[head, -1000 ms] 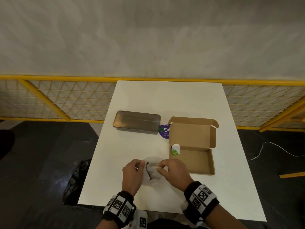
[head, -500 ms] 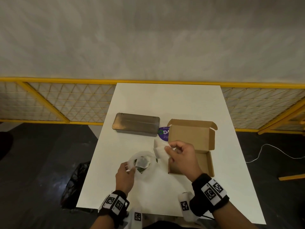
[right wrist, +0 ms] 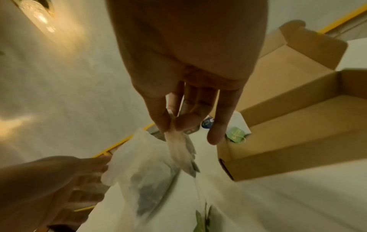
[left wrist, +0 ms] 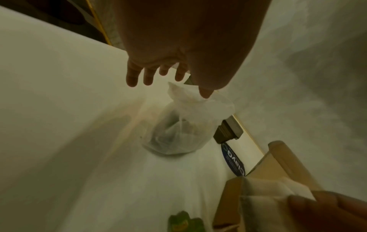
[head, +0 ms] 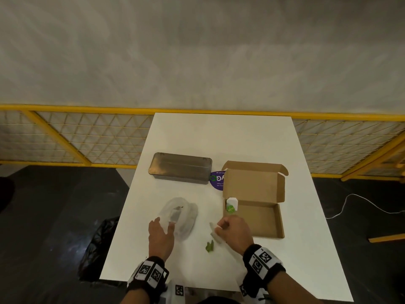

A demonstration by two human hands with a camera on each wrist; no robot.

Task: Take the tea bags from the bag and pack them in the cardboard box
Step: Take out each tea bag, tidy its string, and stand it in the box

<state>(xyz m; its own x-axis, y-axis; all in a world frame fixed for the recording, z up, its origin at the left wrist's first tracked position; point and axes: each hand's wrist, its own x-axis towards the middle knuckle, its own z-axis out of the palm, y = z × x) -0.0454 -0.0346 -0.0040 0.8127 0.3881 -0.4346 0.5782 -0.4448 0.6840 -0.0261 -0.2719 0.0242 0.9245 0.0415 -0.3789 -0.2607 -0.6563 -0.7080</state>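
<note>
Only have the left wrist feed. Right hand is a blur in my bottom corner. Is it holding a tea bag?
Observer: Yes. The right wrist view shows the right hand pinching a pale paper tea bag between thumb and forefinger, left of the open brown cardboard box.
Operator: Anything in the box yet?
Observer: In the head view, one white tea bag with a green label sits in the tray's left corner by the lid hinge.
Operator: Green blob at my bottom edge?
Observer: That is the green tag, on a string below the held bag. I cannot tell whether it touches the white table.
</note>
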